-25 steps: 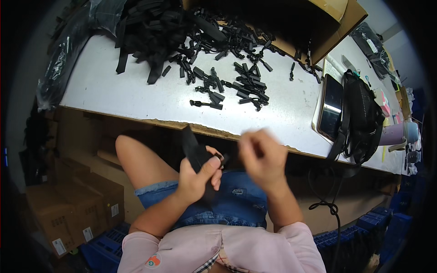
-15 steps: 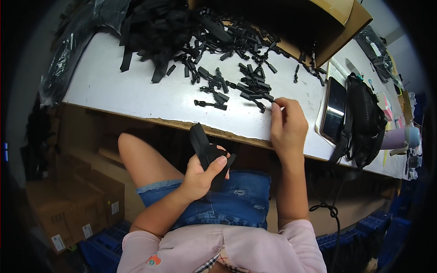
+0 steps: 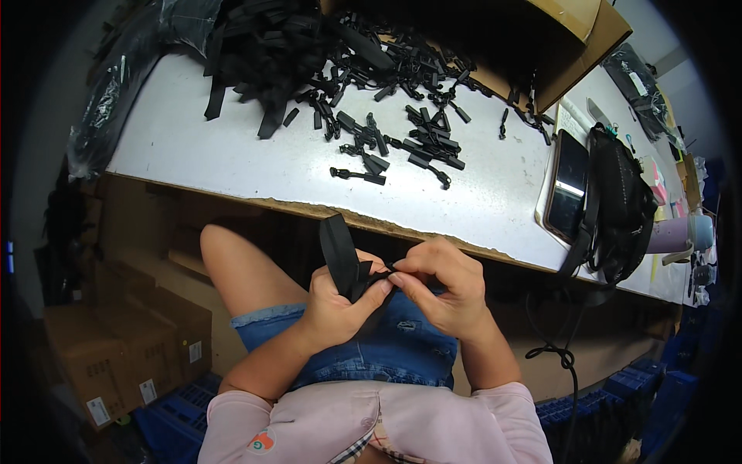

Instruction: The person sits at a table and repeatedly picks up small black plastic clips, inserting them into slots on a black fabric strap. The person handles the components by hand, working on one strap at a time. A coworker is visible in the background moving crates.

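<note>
My left hand (image 3: 338, 308) is closed around a black fabric strap (image 3: 338, 249), whose folded upper end stands up above the fingers. My right hand (image 3: 444, 288) meets it above my lap. Its thumb and index finger pinch a small black piece (image 3: 390, 268) against the strap; the fingers mostly hide it, so its kind cannot be made out. On the white table (image 3: 255, 174) beyond the hands lie loose black zipper pulls (image 3: 437, 143), each a small bar with a looped end. A single zipper pull (image 3: 357, 177) lies closest to the table's front edge.
A heap of black straps (image 3: 270, 58) covers the far left of the table. An open cardboard box (image 3: 587, 66) stands at the back. To the right are a phone (image 3: 568, 185), a black bag (image 3: 616, 205) and a purple bottle (image 3: 671, 236). Cartons (image 3: 127, 348) sit at lower left.
My right hand has left the zipper pulls at the table's front and come down to my left hand. The left hand still grips the strap, now turned slightly more upright.
</note>
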The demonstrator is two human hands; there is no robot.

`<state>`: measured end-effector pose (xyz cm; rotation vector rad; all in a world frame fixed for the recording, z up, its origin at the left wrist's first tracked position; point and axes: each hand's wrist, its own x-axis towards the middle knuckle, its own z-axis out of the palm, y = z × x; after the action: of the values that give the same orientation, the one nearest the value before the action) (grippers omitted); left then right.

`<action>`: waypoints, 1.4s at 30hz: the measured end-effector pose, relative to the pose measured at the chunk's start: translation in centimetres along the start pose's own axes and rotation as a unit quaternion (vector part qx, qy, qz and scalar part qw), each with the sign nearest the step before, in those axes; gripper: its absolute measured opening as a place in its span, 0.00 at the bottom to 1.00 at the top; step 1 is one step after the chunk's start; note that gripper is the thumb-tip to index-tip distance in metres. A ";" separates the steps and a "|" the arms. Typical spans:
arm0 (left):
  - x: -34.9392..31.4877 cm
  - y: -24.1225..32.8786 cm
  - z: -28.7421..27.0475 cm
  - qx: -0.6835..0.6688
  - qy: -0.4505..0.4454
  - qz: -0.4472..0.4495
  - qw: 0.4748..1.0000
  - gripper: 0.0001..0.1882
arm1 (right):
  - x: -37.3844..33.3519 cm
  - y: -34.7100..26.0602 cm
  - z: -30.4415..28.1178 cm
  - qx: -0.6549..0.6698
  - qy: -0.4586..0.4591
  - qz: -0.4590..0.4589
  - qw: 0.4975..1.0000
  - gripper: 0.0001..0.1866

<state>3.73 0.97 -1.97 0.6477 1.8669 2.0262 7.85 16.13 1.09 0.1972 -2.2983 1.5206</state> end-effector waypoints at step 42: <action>-0.2 0.7 0.1 -0.113 0.015 -0.064 0.991 0.09 | -2.9 2.0 3.7 0.164 0.091 0.075 0.979 0.02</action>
<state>3.99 0.89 -1.24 0.4275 1.6172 2.1307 8.97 13.26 -2.99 -0.0317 -1.9478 1.9062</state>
